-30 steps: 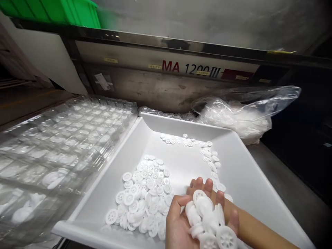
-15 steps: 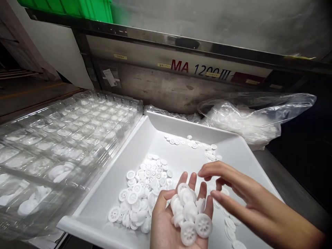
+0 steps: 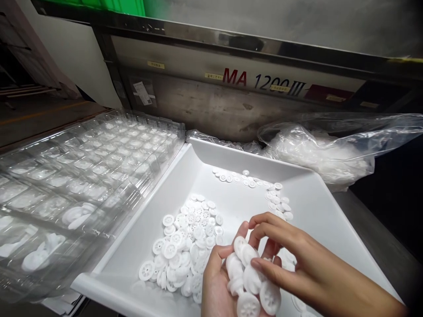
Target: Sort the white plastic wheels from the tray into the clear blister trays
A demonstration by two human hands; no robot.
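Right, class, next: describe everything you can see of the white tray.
The white tray is smooth and plastic-looking, with sloping walls and a rounded lip at its near left corner. It lies open side up, right of the clear compartment tray. Small white wheels heap up at left and line its far and right sides. The left hand and right hand, above it, hide part.

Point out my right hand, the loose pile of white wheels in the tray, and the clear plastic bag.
Right hand (image 3: pixel 302 257): head view, on the back of the hand.
Pile of white wheels (image 3: pixel 185 252): head view, near the heap's middle.
Clear plastic bag (image 3: pixel 322 156): head view, on its bulging body.
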